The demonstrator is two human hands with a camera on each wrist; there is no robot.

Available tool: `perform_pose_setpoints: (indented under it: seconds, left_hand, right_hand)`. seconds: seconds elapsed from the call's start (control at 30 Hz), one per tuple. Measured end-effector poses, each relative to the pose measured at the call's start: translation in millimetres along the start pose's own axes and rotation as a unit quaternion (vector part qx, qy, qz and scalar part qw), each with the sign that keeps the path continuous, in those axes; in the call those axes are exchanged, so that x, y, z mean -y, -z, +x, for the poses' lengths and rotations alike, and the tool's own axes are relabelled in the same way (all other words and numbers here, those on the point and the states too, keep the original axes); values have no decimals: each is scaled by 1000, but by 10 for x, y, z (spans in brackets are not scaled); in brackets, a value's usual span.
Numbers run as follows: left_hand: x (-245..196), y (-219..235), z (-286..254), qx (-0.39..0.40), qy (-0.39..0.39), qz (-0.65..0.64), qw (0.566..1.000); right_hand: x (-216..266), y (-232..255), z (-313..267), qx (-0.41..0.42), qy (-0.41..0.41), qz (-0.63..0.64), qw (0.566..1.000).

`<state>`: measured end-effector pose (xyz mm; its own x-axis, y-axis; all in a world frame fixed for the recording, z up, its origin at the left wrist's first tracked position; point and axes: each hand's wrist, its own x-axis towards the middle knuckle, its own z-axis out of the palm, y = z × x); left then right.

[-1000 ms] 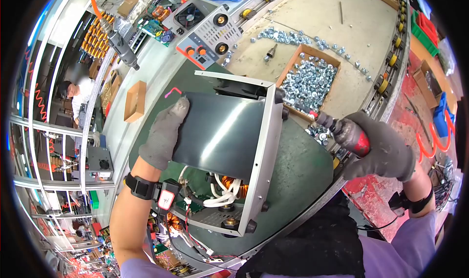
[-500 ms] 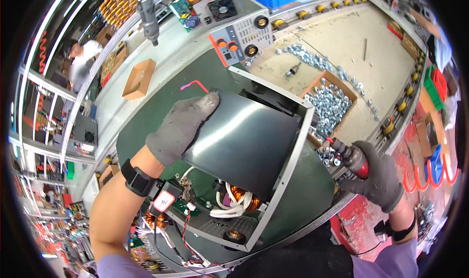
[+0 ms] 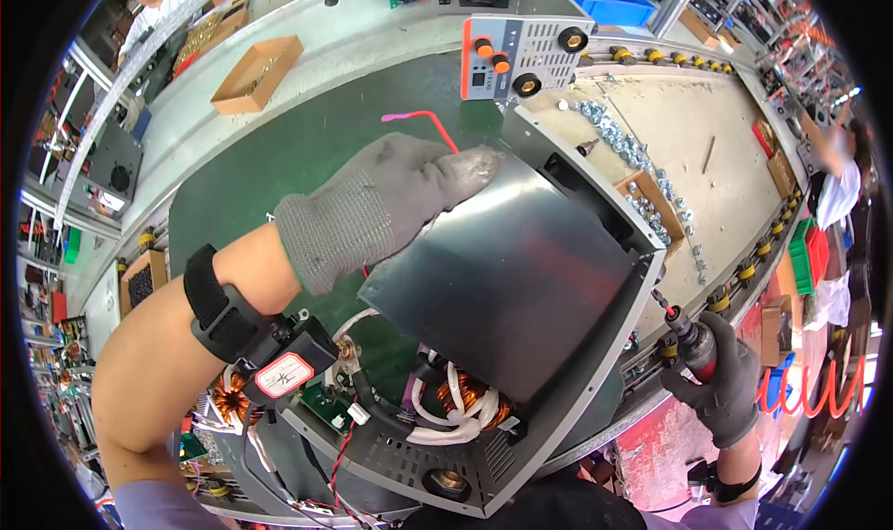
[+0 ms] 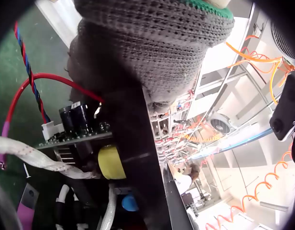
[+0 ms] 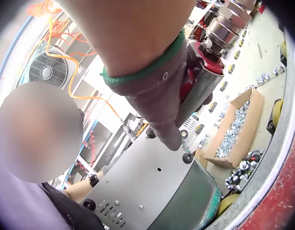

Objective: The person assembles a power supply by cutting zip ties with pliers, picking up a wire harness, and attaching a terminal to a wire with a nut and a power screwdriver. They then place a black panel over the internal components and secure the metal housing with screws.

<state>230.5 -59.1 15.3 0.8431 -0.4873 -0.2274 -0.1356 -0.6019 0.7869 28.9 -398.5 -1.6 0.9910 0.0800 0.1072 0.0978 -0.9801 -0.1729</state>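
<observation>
A welder chassis [image 3: 437, 456] lies open on the green mat [image 3: 279, 158], with copper coils [image 3: 470, 390] and white leads showing. A dark metal cover [image 3: 521, 288] sits tilted over it. My gloved left hand [image 3: 391, 200] grips the cover's far left corner; in the left wrist view the glove [image 4: 152, 43] wraps the black panel edge above a circuit board [image 4: 75, 127]. My gloved right hand [image 3: 721, 395] holds a red and black power screwdriver [image 3: 686, 336] just off the chassis's right side, bit pointing up. In the right wrist view the driver [image 5: 205, 76] hangs above the grey side panel [image 5: 152, 187].
A cardboard box of nuts [image 3: 651, 204] stands behind the cover, with loose nuts scattered on the beige board [image 3: 726, 186]. A finished welder [image 3: 521, 55] stands at the back, a pink-ended hex key [image 3: 423, 119] beside it, and a brown box [image 3: 256, 74] at far left. Other people work in the background.
My right hand has carried the driver down from the box of nuts toward the bench's near edge. My left hand has kept its hold on the cover's corner while my view swung closer.
</observation>
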Motion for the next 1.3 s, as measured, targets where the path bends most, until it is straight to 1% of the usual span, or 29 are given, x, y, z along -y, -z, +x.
perform_pose_setpoints:
  seconds: [0.03,0.07,0.1,0.13,0.17,0.2,0.23,0.3,0.33,0.4,0.43,0.5,0.53,0.6,0.7,0.73,0.77,0.8,0.83,0.9,0.93,0.97,1.03,1.07,1.13,1.17,1.23,1.27,1.3]
  left_hand:
    - [-3,1,10,5,2,37,999]
    - [-14,14,14,10,4,74,997]
    - [-34,51,10,11,4,69,998]
    - [-76,95,2,38,0,65,997]
    - [-82,110,3,65,-5,61,996]
    - [14,73,29,50,-66,36,996]
    - [68,47,40,49,-66,32,996]
    - [161,13,42,39,-42,-27,998]
    - [137,39,32,37,-43,-30,998]
    - [84,95,38,48,-55,50,996]
    - [140,84,76,49,-57,46,996]
    - [277,70,160,9,-223,121,967]
    - [224,71,137,9,-224,120,967]
    - [117,87,39,32,-133,89,987]
    - [-50,107,-76,64,7,42,997]
    - [-49,102,-74,66,7,42,997]
    - [-44,100,-75,71,-30,54,996]
    - [-37,96,-84,78,-65,66,993]
    - [12,76,-53,81,-59,67,993]
    - [146,2,9,52,-130,85,986]
    - [-9,26,-101,82,-59,49,994]
    - [-59,-10,-147,83,-50,52,994]
    - [-143,-37,-213,83,94,-45,991]
    - [-139,-29,-226,82,94,-42,991]
    - [-32,-43,-163,33,-28,116,992]
    - [28,-54,-114,8,-90,193,977]
    - [117,-75,-55,-40,-207,339,917]
    - [11,-45,-123,-39,-207,339,917]
    - [-107,0,-214,21,-44,187,981]
  right_hand:
    - [-1,3,2,12,-18,29,999]
    - [-12,4,12,16,-16,25,999]
    - [-29,2,19,53,-27,115,992]
    - [-38,11,23,90,-40,203,974]
    - [-8,23,29,93,-40,198,975]
    - [47,27,38,86,-52,179,979]
    - [82,31,41,78,-64,161,982]
    - [89,15,21,64,-59,134,987]
    - [89,16,16,56,-59,117,990]
    - [90,7,1,48,-64,97,992]
    - [86,3,-7,44,-57,91,993]
    - [63,5,-8,39,-48,83,995]
    - [45,4,-24,39,-52,57,996]
    - [43,15,-42,40,-60,33,997]
    - [48,39,-38,58,-65,7,996]
    - [40,30,-48,61,-66,45,995]
    - [32,27,-52,63,-67,82,992]
    - [35,35,-53,66,-67,83,992]
    - [51,31,-51,72,-69,102,990]
    - [89,-23,-78,71,-79,144,984]
    - [88,-43,-94,68,-84,144,984]
    - [95,-53,-112,64,-88,142,984]
    - [129,-48,-114,70,-102,152,981]
    - [139,-37,-115,72,-119,155,978]
    - [142,-49,-113,64,-103,155,980]
    - [141,-50,-100,58,-86,155,982]
    - [169,-45,-61,64,-92,159,981]
    - [183,-46,-55,68,-98,165,979]
    - [172,-63,-51,65,-99,163,979]
